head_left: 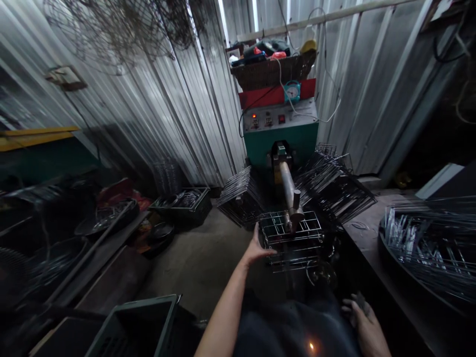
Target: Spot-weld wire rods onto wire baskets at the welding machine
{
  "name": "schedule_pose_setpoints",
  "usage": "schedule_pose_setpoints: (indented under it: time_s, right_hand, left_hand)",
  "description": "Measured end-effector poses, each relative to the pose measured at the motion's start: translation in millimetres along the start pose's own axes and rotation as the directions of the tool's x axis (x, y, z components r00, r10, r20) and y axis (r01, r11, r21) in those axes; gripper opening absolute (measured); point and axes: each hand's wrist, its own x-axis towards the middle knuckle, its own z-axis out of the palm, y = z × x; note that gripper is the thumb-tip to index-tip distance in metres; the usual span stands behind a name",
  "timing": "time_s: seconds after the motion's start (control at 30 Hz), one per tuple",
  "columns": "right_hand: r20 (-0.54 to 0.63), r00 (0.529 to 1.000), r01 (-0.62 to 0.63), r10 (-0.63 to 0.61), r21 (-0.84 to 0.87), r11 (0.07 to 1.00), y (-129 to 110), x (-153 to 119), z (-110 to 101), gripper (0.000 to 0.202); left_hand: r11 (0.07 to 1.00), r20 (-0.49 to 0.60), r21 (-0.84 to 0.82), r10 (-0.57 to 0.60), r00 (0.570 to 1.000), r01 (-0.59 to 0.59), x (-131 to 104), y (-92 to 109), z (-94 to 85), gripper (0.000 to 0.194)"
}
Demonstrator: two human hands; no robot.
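A wire rack (292, 248) of thin shiny rods sits under the metal arm (289, 183) of a green welding machine (280, 136). My left hand (256, 250) grips the rack's left side, thumb toward me and fingers along the far edge. Lower right, away from the rack, my right hand (363, 317) is closed, its fingers curled. A small greyish thing shows at its fingertips, too dim to name. Between the rack and my right hand, a round metal part (322, 272) catches some light.
Stacked wire frames flank the machine on the left (241, 196) and right (334, 186). A large tub (394, 267) of wire pieces stands at right. Left are a crate (186, 206) of metal parts and, nearer, a green plastic crate (139, 310). A teal clock (292, 91) sits above the switches.
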Motion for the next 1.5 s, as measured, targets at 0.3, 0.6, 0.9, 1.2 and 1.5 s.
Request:
schedule_pose_setpoints:
  time_s: [0.3, 0.6, 0.9, 1.2, 1.5]
  right_hand:
    - [0.186, 0.957, -0.270, 0.222, 0.294, 0.917, -25.2, 6.1, -19.8, 0.016]
    - [0.111, 0.976, -0.187, 0.189, -0.024, 0.982, -23.0, -38.0, -25.3, 0.040]
    - [0.162, 0.982, -0.059, 0.100, -0.238, 0.969, -13.7, -46.8, -33.7, 0.051]
    - [0.254, 0.965, 0.001, 0.070, -0.268, 0.963, -39.9, -48.9, -33.8, 0.050]
    - [0.706, 0.665, 0.633, -0.242, -0.363, 0.684, -169.4, -44.5, 36.3, 0.019]
  left_hand:
    - [0.812, -0.107, -0.579, 0.014, 0.994, -0.074, 11.0, -8.5, 28.0, 0.090]
    - [0.693, -0.075, -0.720, -0.024, 0.997, -0.037, -27.2, -0.4, 20.7, 0.082]
    - [0.694, -0.099, -0.719, -0.060, 0.993, -0.030, -39.9, 7.5, 24.4, 0.084]
    - [0.740, -0.057, -0.667, 0.067, 0.996, -0.088, -38.4, 1.7, 13.5, 0.096]
    - [0.905, 0.192, 0.266, 0.289, 0.938, -0.333, -69.5, 69.4, -27.3, 0.098]
